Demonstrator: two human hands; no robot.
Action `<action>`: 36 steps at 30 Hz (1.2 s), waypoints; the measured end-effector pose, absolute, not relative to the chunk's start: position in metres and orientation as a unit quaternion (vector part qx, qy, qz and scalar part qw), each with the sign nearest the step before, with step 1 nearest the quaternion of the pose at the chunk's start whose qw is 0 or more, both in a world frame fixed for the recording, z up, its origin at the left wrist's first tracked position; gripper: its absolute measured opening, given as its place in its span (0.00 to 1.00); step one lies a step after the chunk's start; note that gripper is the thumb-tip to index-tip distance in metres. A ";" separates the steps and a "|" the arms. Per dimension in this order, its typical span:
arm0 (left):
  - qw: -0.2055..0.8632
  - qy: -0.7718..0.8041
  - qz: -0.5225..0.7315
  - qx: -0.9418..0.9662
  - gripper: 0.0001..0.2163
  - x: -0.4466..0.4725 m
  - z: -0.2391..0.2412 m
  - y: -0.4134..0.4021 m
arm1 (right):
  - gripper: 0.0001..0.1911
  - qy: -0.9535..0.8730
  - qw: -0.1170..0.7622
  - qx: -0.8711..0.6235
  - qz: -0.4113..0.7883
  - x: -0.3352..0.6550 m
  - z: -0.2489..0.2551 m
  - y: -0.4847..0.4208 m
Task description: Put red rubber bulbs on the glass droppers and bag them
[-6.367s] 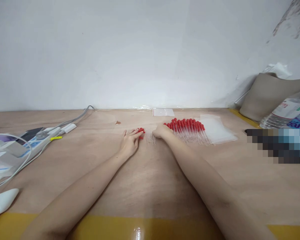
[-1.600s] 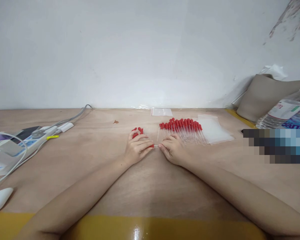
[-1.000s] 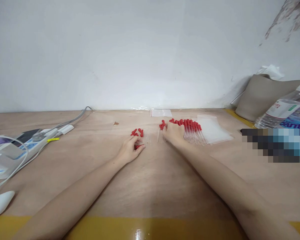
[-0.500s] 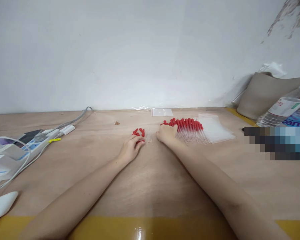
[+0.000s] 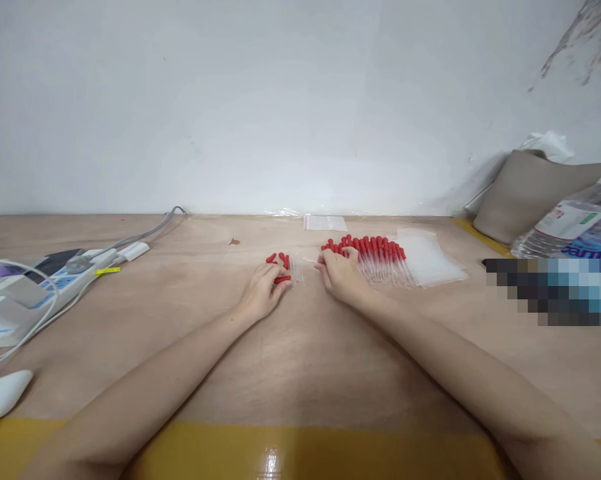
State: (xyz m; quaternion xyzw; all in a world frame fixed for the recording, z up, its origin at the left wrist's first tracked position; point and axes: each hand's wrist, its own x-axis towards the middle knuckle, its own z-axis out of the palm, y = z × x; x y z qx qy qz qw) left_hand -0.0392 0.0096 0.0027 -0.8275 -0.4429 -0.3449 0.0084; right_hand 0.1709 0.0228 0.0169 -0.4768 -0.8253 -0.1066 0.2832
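Note:
On the table, my left hand is closed, with a red rubber dropper bulb pinched between thumb and fingers. A few loose red bulbs lie just beyond its fingertips. My right hand is closed on a thin clear dropper tube that points left toward the left hand. Between the hands is a small group of bare clear tubes. Beside and behind the right hand lies a row of droppers with red bulbs, their clear stems toward me; the hand hides some of them.
Clear plastic bags lie right of the droppers, and a small zip bag is near the wall. A power strip with cables is at left, a white object nearer. A water bottle and a pixelated area are at right.
My right hand has turned and lifted a clear tube, which now sticks out leftward from its fingers. My left hand stays in nearly the same place with the red bulb.

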 end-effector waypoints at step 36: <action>0.071 -0.279 -0.400 -0.870 0.09 -0.009 -0.008 0.007 | 0.12 -0.882 0.366 -0.220 -0.199 0.202 -0.010 0.009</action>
